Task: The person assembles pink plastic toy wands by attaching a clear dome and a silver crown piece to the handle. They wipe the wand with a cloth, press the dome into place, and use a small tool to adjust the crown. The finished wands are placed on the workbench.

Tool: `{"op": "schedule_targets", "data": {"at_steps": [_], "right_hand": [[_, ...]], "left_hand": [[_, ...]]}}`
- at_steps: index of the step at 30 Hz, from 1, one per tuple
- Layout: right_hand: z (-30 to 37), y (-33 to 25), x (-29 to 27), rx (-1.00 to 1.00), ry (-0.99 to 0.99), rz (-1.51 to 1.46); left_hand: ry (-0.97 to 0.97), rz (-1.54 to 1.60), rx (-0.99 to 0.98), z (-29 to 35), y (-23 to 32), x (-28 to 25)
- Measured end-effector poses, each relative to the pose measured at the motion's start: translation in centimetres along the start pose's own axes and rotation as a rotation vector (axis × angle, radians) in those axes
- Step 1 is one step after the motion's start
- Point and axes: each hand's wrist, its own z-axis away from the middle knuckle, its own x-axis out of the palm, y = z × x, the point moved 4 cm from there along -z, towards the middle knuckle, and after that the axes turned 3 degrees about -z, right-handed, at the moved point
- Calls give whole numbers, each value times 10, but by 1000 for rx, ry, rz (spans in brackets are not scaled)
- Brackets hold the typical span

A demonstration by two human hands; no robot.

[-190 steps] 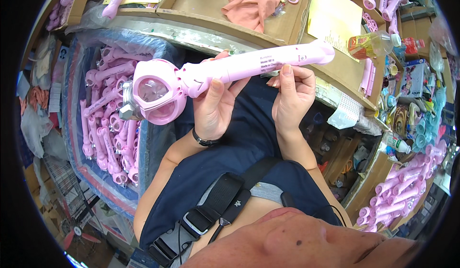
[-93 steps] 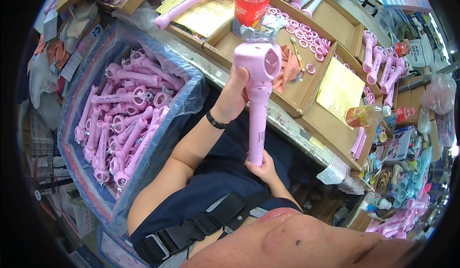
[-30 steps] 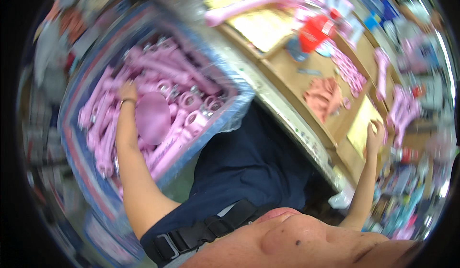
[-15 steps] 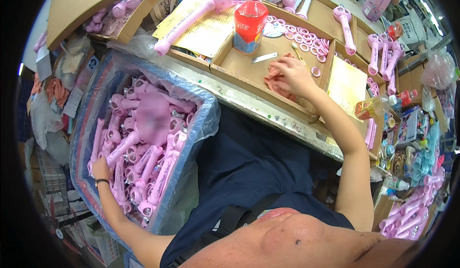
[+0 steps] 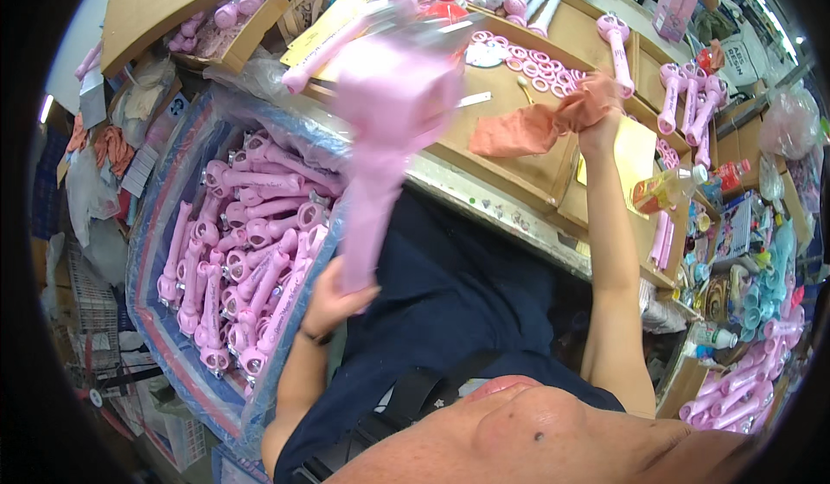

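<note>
My left hand point(image 5: 333, 301) is closed round the handle of a pink toy wand point(image 5: 376, 160), which stands upright in front of me, its broad head blurred by motion. To its left is a blue bin point(image 5: 160, 350) lined with clear plastic, holding many similar pink wands point(image 5: 255, 263). Over the cardboard tray point(image 5: 484, 160) on the bench, my right hand point(image 5: 599, 135) grips an orange cloth point(image 5: 519, 132). The cloth covers most of those fingers, and its loose end trails leftward over the tray.
Pink rings point(image 5: 540, 67), a small metal strip point(image 5: 475, 99) and a swab-like stick point(image 5: 526, 89) lie in the tray. Behind the raised wand stands a red-capped bottle point(image 5: 445, 4), partly hidden. A yellowish drink bottle point(image 5: 666, 188) leans at the right; more wands point(image 5: 739, 380) are heaped lower right.
My left hand has come up and right out of the bin with a wand. My right hand has lifted the crumpled cloth and moved right, stretching it out.
</note>
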Motion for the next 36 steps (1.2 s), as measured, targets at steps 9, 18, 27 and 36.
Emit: {"op": "schedule_targets", "data": {"at_steps": [9,18,27,36], "right_hand": [[37,-86,26,-359,48,73],[101,-23,127,-807,-580,996],[137,-2,47,224,119,-126],[220,36,77,540,23,39]], "left_hand": [[-332,353,-178,-76,6,124],[-417,420,-303,-55,-11,145],[-233,-359,114,-61,-10,153],[-68,-505,702,-80,33,140]]}}
